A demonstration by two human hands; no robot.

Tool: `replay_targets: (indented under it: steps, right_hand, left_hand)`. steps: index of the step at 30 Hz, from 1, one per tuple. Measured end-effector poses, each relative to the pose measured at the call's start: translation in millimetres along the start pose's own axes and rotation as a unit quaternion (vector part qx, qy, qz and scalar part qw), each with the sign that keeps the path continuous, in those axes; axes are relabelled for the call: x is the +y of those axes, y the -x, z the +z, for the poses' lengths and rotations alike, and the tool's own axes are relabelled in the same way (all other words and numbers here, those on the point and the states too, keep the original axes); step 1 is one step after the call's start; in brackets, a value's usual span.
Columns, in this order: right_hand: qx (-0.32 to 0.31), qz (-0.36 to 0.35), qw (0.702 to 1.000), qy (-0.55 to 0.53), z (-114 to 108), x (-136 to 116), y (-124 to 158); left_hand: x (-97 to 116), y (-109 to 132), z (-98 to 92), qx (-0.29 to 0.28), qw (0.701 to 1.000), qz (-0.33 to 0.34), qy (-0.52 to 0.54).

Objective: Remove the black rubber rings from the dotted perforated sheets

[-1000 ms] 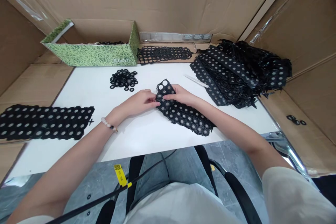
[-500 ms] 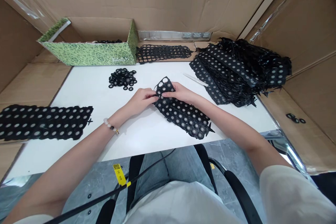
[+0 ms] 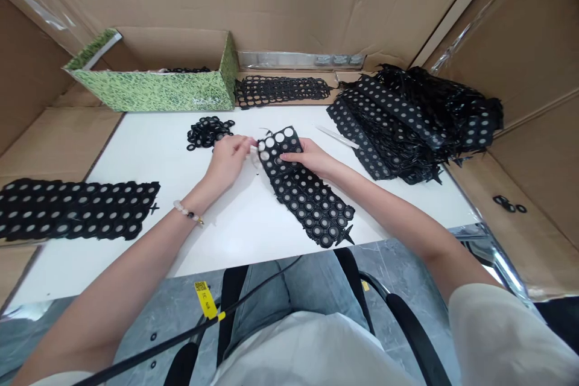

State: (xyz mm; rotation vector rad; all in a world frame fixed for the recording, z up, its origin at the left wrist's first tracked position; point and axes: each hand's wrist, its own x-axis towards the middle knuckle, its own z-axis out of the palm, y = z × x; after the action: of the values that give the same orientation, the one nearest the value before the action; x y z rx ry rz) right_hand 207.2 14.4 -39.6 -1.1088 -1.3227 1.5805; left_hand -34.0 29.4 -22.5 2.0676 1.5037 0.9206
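A black die-cut sheet (image 3: 307, 193) full of round rings lies slanted on the white table (image 3: 158, 157). My right hand (image 3: 312, 158) pinches its far end and lifts that end a little. My left hand (image 3: 228, 158) has drawn away to the left of the sheet, fingers closed in a pinch; what it grips is small and blurred. It is close to a heap of loose black rings (image 3: 208, 131).
A green patterned box (image 3: 154, 89) stands at the back left. A tall stack of black sheets (image 3: 407, 117) fills the right side. Another sheet (image 3: 75, 210) lies at the left edge, an emptied one (image 3: 283, 89) at the back. Cardboard walls surround the table.
My left hand left the sheet's end and moved left toward the ring heap. The sheet turned and its near end swung left toward the table's front edge.
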Motion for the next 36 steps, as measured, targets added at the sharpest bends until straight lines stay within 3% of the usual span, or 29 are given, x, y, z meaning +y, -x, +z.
replay_targets:
  steps: [2,4,6,10,15,19,23,27,36]
  right_hand:
    - [-0.005,0.011,1.000,0.001,-1,-1,2]
    - [-0.010,0.015,1.000,0.001,-1,-2,3]
    - [-0.011,0.014,1.000,-0.002,-1,-2,4]
    - [-0.009,0.009,1.000,-0.006,0,-1,3]
    - [0.000,0.035,0.999,0.013,2,-3,4]
    - [-0.010,0.021,0.999,0.028,3,-6,5]
    - [-0.099,-0.022,0.994,0.047,1,-11,7]
    - [-0.155,-0.048,0.985,0.060,-4,-11,7]
    - [-0.204,-0.055,0.973,0.087,-10,-7,4]
  left_hand:
    - [-11,-7,-9.5,0.096,0.991,-0.087,0.024]
    - [-21,-12,-21.0,0.189,0.974,-0.122,-0.036]
    - [-25,-12,-28.8,0.201,0.963,-0.107,-0.143]
    - [-18,-5,-25.8,0.121,0.957,-0.084,-0.251]
    - [11,8,-16.8,0.086,0.975,0.033,-0.201]
    - [32,18,-9.0,-0.063,0.971,0.160,-0.164]
    - [36,21,0.9,-0.156,0.960,0.195,-0.127]
    - [34,19,2.4,-0.181,0.956,0.203,-0.112]
    - [38,20,0.2,-0.200,0.960,0.182,-0.068]
